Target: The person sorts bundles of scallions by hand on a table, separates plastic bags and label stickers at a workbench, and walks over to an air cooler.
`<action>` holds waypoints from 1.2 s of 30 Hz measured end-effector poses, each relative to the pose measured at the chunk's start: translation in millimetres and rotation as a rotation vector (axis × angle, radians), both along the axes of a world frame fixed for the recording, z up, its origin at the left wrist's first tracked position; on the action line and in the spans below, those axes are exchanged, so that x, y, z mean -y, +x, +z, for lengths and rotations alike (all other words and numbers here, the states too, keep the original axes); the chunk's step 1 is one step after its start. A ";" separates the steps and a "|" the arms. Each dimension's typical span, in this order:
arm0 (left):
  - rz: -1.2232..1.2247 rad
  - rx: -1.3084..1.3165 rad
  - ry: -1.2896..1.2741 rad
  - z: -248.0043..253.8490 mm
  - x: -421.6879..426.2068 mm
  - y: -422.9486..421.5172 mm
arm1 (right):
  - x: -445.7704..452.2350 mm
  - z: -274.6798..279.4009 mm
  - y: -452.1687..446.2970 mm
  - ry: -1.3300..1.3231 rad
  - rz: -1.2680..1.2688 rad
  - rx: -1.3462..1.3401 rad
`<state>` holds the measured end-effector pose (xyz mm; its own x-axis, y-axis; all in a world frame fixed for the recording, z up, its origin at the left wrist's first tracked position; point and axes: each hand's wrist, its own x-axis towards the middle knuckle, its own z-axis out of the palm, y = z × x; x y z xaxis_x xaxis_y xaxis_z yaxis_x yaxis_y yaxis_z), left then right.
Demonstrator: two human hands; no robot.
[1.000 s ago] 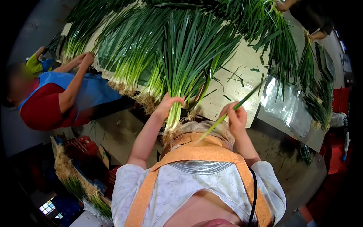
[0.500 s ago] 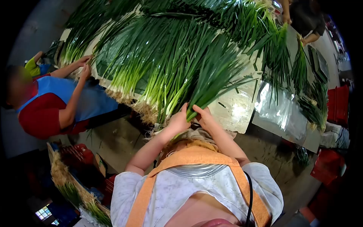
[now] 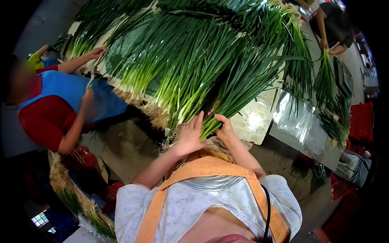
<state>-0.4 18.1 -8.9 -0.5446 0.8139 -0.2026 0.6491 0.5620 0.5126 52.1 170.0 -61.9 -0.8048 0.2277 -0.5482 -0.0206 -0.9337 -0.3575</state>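
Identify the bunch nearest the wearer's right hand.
The green bunch between the left hand and right hand; the white-stemmed bunches lie left, other bunches farther off.

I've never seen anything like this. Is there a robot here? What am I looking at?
There's no robot: these are a person's bare hands. A camera worn on that person's head looks forward and down, so their own orange apron shows near the bottom. On the pale table ahead lie many long green stalks, with stringy roots toward the near edge. The right hand appears to grip a leafy green bunch near its lower end. The left hand is close against it; whether it grips too is hard to tell. Another person in a blue apron works at the left.
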 end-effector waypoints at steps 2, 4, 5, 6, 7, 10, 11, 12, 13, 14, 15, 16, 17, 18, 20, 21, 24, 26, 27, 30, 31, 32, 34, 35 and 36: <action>0.010 -0.013 -0.144 14.8 7.7 -1.7 | -8.0 -3.0 -0.1 0.019 -0.032 -0.131; 0.015 0.036 -0.124 16.6 10.1 -2.9 | -16.4 4.4 -1.2 0.076 -0.057 -0.188; 0.018 0.137 -0.185 19.2 8.2 -5.4 | -21.6 7.3 -1.1 0.107 -0.063 -0.210; 0.020 0.238 -0.245 23.9 5.7 -6.6 | -26.5 11.2 -0.7 0.121 -0.064 -0.227; 0.067 0.245 -0.104 18.8 5.8 -2.9 | -31.0 15.7 0.0 0.135 -0.067 -0.243; 0.129 0.391 0.013 10.1 -7.0 1.6 | -40.9 30.9 5.2 0.187 -0.097 -0.225; 0.135 0.433 0.076 9.9 -13.8 4.2 | -46.7 32.1 9.0 0.200 -0.100 -0.194; 0.117 0.429 0.078 8.7 -20.0 4.9 | -52.4 33.1 12.3 0.213 -0.102 -0.162; 0.098 0.426 0.080 7.4 -26.6 4.1 | -58.8 35.0 15.8 0.248 -0.092 -0.161; 0.078 0.422 0.083 6.0 -33.8 3.1 | -66.7 31.2 19.6 0.274 -0.113 -0.194; 0.059 0.417 0.086 4.6 -41.2 1.5 | -74.4 30.6 22.8 0.271 -0.117 -0.213; 0.048 0.418 0.086 3.2 -48.7 -0.5 | -81.5 31.6 24.6 0.268 -0.120 -0.233; 0.039 0.417 0.086 2.1 -56.3 -2.9 | -88.4 36.8 24.6 0.277 -0.054 -0.422; 0.030 0.415 0.086 0.9 -63.7 -5.7 | -89.7 40.3 24.2 0.307 -0.037 -0.473; -0.029 0.408 0.015 -11.6 -76.6 -5.4 | -87.8 -0.8 29.4 0.191 -0.065 -0.505; -0.027 0.403 -0.065 -13.3 -83.6 -3.6 | -78.4 -17.7 33.4 0.180 -0.039 -0.359; -0.109 0.374 -0.226 -25.8 -92.4 9.0 | -50.7 -27.1 38.3 0.191 -0.020 0.125; -0.222 0.396 -0.258 -31.5 -89.6 14.4 | -48.0 -41.0 38.3 0.043 -0.093 0.326; -0.274 0.407 -0.333 -17.2 -89.1 10.3 | -48.8 -40.9 37.6 0.039 -0.093 0.331; -0.002 0.530 -0.030 -2.8 -75.8 -18.8 | -50.3 -34.5 40.3 0.097 -0.120 0.314; 0.253 0.571 0.049 -1.3 -69.1 -30.4 | -51.7 -29.2 39.1 0.165 -0.151 0.280; 0.373 0.622 0.220 -10.6 -60.5 -46.0 | -53.7 -21.7 38.1 0.235 -0.185 0.245; 0.549 0.447 0.211 -8.5 -42.4 -73.0 | -59.2 -3.0 41.9 0.283 -0.199 0.214; 0.626 0.435 0.198 -25.4 -32.6 -83.2 | -63.0 2.0 46.1 0.311 -0.205 0.193; 0.639 0.396 0.270 -25.7 -21.9 -86.4 | -66.8 7.8 49.3 0.338 -0.210 0.170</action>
